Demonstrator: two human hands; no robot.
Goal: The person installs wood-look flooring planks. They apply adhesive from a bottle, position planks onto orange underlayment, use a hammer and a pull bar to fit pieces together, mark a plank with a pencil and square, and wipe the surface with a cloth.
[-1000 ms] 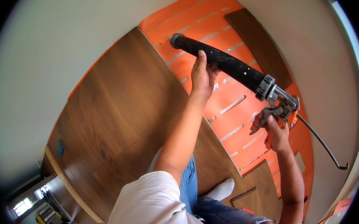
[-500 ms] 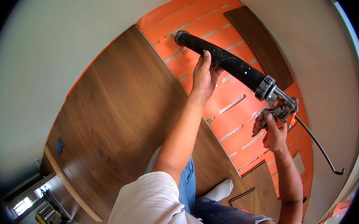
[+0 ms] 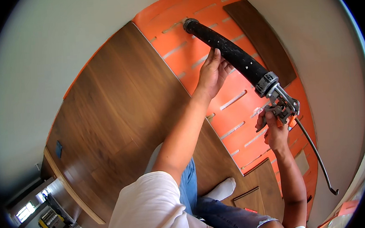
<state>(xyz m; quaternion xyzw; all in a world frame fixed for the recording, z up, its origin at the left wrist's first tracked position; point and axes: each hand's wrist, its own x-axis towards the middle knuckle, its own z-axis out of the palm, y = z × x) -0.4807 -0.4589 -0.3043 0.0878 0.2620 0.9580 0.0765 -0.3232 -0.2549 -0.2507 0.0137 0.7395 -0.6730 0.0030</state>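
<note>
My left hand (image 3: pixel 213 73) is wrapped under the long black, paint-flecked barrel (image 3: pixel 229 51) of an adhesive gun. My right hand (image 3: pixel 274 131) grips the gun's metal trigger and handle (image 3: pixel 281 107); a bent rod (image 3: pixel 321 163) sticks out behind it. The front end of the gun is over a slot in the orange slotted underlay (image 3: pixel 233 87), with a tan bead (image 3: pixel 170 28) beside it; the tip itself is too small to make out. Dark wood planks (image 3: pixel 114 102) cover the floor to my left, and a separate plank (image 3: pixel 258 36) lies on the underlay along the right wall.
Pale walls (image 3: pixel 38 52) border the floor. Short planks (image 3: pixel 248 200) lie near my white-socked foot (image 3: pixel 221 189). A blue piece (image 3: pixel 58 148), a light wood strip (image 3: pixel 73 185) and a yellow-and-black machine (image 3: pixel 48 221) are at the lower left. A pale board (image 3: pixel 301 163) lies at the right.
The front of the gun has moved up and rightward across the underlay, and my left hand has shifted with it. My right hand and the trigger end have shifted slightly leftward.
</note>
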